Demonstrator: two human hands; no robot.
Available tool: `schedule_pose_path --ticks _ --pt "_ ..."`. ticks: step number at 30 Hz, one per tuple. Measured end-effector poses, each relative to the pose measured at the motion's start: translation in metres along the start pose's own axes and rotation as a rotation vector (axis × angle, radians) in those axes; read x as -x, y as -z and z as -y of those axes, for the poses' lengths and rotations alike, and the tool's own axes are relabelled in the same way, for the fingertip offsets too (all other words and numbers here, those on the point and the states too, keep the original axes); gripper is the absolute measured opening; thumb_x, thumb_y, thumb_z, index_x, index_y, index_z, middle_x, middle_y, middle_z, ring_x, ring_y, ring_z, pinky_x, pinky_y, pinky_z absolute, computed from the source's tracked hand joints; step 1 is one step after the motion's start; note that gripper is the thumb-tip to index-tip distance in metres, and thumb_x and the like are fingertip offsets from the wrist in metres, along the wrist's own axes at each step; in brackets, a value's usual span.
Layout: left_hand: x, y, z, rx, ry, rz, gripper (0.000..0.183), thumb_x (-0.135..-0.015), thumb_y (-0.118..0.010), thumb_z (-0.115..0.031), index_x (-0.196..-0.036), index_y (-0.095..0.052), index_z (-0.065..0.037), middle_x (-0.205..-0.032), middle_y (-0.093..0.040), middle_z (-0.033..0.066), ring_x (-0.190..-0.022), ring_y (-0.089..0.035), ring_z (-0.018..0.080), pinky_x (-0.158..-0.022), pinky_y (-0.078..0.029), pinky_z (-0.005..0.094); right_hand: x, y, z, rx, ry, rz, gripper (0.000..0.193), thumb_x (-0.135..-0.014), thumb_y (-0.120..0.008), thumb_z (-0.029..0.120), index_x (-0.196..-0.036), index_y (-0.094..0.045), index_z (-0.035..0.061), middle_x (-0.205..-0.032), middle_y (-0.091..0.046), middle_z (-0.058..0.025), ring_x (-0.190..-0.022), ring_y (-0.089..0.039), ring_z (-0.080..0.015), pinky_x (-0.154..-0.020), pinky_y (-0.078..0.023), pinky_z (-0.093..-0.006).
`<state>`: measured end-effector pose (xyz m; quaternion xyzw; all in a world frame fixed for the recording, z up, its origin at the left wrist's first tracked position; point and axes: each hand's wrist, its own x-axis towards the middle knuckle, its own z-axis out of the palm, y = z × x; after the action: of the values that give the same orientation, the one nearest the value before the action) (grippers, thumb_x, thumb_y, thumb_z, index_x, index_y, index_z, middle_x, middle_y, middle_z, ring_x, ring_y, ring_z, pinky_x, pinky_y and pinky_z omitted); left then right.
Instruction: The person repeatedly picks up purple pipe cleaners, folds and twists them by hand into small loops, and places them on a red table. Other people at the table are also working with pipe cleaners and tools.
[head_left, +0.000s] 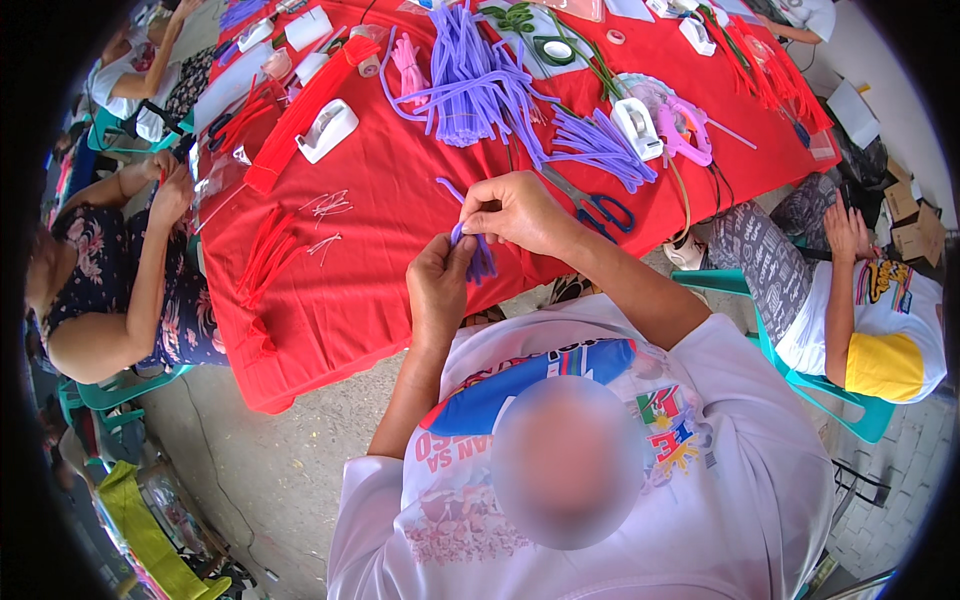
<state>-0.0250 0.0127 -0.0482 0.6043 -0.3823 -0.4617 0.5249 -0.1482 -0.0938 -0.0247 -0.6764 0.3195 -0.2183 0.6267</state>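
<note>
At the near edge of the red-covered table, my left hand (440,275) grips a small bunch of purple pipe cleaners (482,262) between thumb and fingers. My right hand (520,212) pinches the same bunch from above, thumb and fingertips together. One purple stem sticks up past the fingers to the upper left, while short looped ends hang below. Right of my hands lie scissors (606,212) with dark blue handles. Beyond them spreads a big bundle of purple pipe cleaners (465,95), and a smaller purple bunch (600,148) rests to its right.
Red pipe cleaners (305,120) and a white tape dispenser (327,130) lie on the left. Another tape dispenser (637,128) stands by a pink scalloped object (685,130). Thin white pieces (328,205) lie nearer. People sit left (130,270) and right (850,300).
</note>
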Motion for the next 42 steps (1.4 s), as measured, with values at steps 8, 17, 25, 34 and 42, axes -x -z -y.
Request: schedule_pose_path --ticks 8,17,25,34,42 --pt "0.002 -0.003 -0.011 0.243 0.067 0.121 0.018 -0.092 -0.054 -0.008 -0.103 -0.052 0.005 -0.084 -0.064 0.0089 -0.071 -0.06 0.0086 -0.067 -0.049 0.0221 0.006 -0.003 0.003 0.186 0.225 -0.07 0.003 -0.078 -0.065 -0.001 -0.079 -0.063 -0.0029 -0.07 -0.065 -0.0056 -0.063 -0.058 -0.0064 -0.057 -0.046 -0.0226" --pt "0.004 0.005 -0.012 0.143 0.137 0.226 0.021 -0.094 -0.051 -0.012 -0.107 -0.057 0.003 -0.083 -0.06 0.0033 -0.075 -0.058 0.0089 -0.071 -0.051 0.0259 0.006 0.008 0.007 0.064 -0.017 0.013 0.005 -0.075 -0.067 0.002 -0.076 -0.064 -0.0019 -0.065 -0.063 -0.0092 -0.057 -0.057 -0.0103 -0.054 -0.045 -0.027" --pt "0.006 0.001 -0.016 0.161 0.175 0.33 0.021 -0.095 -0.05 -0.018 -0.105 -0.056 -0.001 -0.085 -0.058 0.0014 -0.075 -0.055 0.0082 -0.074 -0.053 0.0299 0.016 0.003 0.006 0.299 0.27 -0.159 0.008 -0.074 -0.068 0.005 -0.076 -0.063 -0.0012 -0.064 -0.063 -0.0101 -0.058 -0.058 -0.0119 -0.055 -0.045 -0.0297" --pt "0.004 -0.01 -0.023 0.213 0.272 0.465 0.019 -0.096 -0.048 -0.021 -0.1 -0.055 -0.004 -0.071 -0.047 -0.0027 -0.065 -0.047 0.0068 -0.066 -0.05 0.0265 0.023 0.033 0.005 -0.127 -0.158 0.046 0.009 -0.079 -0.068 0.009 -0.074 -0.063 0.0022 -0.063 -0.061 -0.0022 -0.052 -0.053 -0.007 -0.047 -0.04 -0.0206" --pt "-0.003 -0.026 -0.024 0.319 0.27 0.525 0.028 -0.098 -0.043 -0.03 -0.095 -0.055 -0.005 -0.063 -0.033 -0.0068 -0.053 -0.026 0.0039 -0.047 -0.023 0.021 0.037 0.053 0.009 -0.141 -0.182 -0.004 0.009 -0.079 -0.068 0.009 -0.075 -0.065 0.0017 -0.061 -0.059 -0.0029 -0.05 -0.053 -0.0085 -0.046 -0.041 -0.022"
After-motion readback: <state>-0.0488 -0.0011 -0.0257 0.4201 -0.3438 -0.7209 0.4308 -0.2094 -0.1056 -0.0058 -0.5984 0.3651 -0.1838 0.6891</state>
